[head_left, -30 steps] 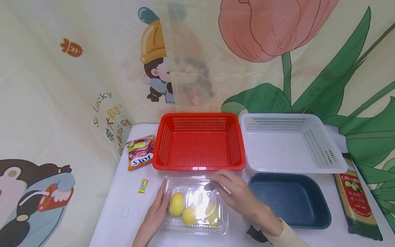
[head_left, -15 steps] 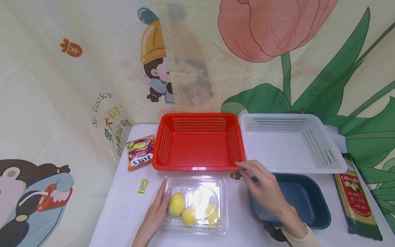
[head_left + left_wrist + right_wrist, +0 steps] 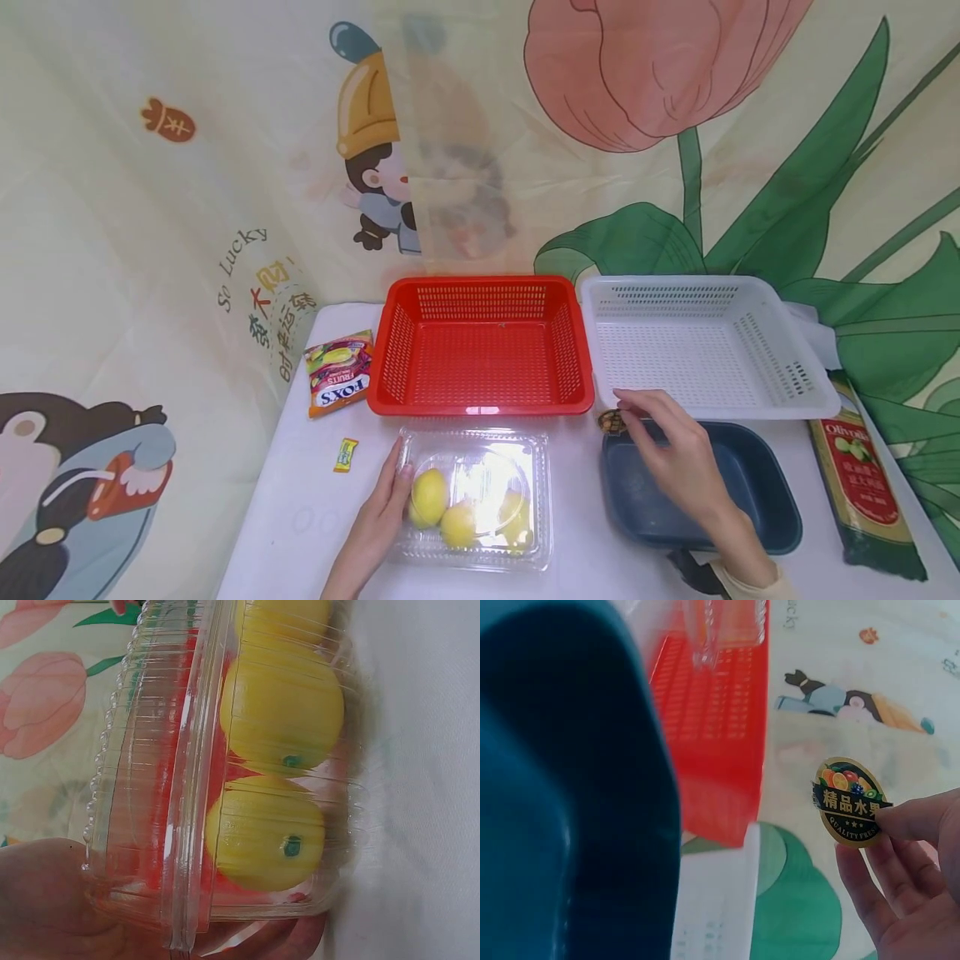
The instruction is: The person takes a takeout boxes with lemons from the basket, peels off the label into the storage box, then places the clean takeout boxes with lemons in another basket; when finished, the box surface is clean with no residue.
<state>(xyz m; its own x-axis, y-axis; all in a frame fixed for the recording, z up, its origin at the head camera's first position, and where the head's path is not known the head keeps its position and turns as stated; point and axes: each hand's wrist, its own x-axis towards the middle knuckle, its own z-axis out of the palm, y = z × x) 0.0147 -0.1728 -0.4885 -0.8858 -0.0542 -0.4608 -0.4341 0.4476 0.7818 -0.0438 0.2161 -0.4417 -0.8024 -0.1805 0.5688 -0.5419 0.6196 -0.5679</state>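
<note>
In the head view, my left hand [image 3: 372, 523] grips the left side of a closed clear plastic clamshell box [image 3: 542, 500] on the table. Several yellow lemons [image 3: 429, 497] lie inside; glare hides part of the lid. The left wrist view shows lemons [image 3: 281, 709] through the box's ribbed wall, with fingers at its near end. Over the blue basin's back left corner, my right hand [image 3: 678, 454] pinches an oval fruit sticker [image 3: 852, 802] between thumb and fingers. Black and gold, the sticker carries printed fruit and lettering.
A red basket [image 3: 483, 358] and a white basket [image 3: 667, 358] stand side by side along the back. The dark blue basin [image 3: 780, 500] sits in front of the white one. A candy bag [image 3: 337, 375] and a wrapped candy [image 3: 346, 455] lie left, a pasta packet [image 3: 862, 475] far right.
My right hand has lifted away from the box lid and moved right with the sticker, which now shows between the fingertips. My left hand and the box have stayed in place.
</note>
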